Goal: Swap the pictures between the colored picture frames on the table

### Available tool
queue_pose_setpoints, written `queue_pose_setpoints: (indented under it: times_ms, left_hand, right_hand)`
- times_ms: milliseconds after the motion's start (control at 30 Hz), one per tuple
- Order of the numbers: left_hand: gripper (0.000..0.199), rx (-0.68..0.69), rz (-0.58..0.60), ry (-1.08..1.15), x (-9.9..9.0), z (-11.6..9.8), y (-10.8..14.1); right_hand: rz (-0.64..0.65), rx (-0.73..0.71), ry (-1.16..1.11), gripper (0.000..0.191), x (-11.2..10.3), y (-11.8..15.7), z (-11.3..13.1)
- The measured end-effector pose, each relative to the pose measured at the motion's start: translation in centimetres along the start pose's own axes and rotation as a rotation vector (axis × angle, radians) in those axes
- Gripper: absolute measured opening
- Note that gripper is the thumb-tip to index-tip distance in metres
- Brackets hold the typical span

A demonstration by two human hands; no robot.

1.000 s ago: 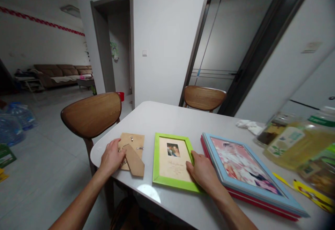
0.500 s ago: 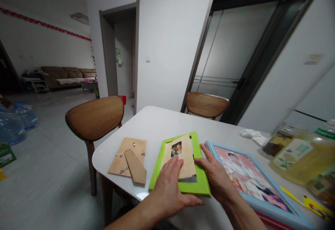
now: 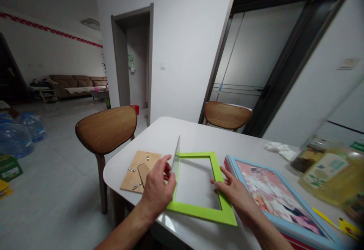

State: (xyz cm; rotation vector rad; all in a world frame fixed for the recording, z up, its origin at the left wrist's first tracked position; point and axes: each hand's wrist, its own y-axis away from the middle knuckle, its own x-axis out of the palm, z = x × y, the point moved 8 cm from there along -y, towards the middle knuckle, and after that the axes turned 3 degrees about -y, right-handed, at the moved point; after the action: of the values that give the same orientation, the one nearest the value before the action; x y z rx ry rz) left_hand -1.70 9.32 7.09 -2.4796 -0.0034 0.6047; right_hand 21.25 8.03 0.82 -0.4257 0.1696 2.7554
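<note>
A lime-green picture frame [image 3: 201,214] lies near the table's front edge, its opening showing the white tabletop. My right hand [image 3: 231,189] grips the frame's right side, fingers reaching over into the opening. My left hand [image 3: 159,181] pinches a thin pale sheet [image 3: 176,153] that stands nearly edge-on at the frame's left side; its faces hardly show, so I cannot tell if it is glass or card. Left of that hand is a wooden backing board [image 3: 127,180] with metal clips, and a brown stand piece [image 3: 143,172] on it, partly hidden by my fingers.
A blue-framed picture [image 3: 273,193] lies right of my right hand. Beyond it stand a bottle of yellow liquid [image 3: 327,170], a jar [image 3: 305,153] and a crumpled white cloth [image 3: 280,150]. A yellow tool [image 3: 348,227] lies at far right. Wooden chairs [image 3: 108,128] stand around the white table [image 3: 184,128].
My left hand has moved left and lifted the sheet upright out of the green frame. The card with the small photo no longer shows in the frame. My right hand stays at the frame's right side.
</note>
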Motion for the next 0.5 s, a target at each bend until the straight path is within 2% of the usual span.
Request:
queue_pose_setpoints:
  times_ms: [100,167,233,333,433,500]
  left_hand:
    - [0.042,-0.217,-0.083,0.028,-2.6,4.8,0.5]
    - [0.041,-0.287,-0.077,0.034,-3.2,7.3,1.3]
    - [0.040,-0.312,-0.043,-0.013,-3.3,8.9,2.1]
    - [0.039,-0.324,0.061,-0.192,-2.8,9.9,3.0]
    - [0.036,-0.293,0.173,-0.377,-2.3,9.7,3.3]
    - [0.034,-0.249,0.206,-0.466,-2.2,9.3,3.3]
  right_hand:
    - [-0.077,-0.090,0.387,0.061,-0.4,-0.9,-1.7]
    - [-0.130,-0.160,0.603,0.056,-0.3,-1.2,-2.5]
    - [-0.156,-0.214,0.739,0.051,0.1,-1.2,-2.9]
    - [-0.149,-0.275,0.857,0.045,0.8,-0.9,-3.0]
    - [-0.138,-0.323,0.922,0.040,1.1,-0.6,-2.7]
    - [-0.165,-0.377,0.922,0.037,1.3,-0.3,-1.9]
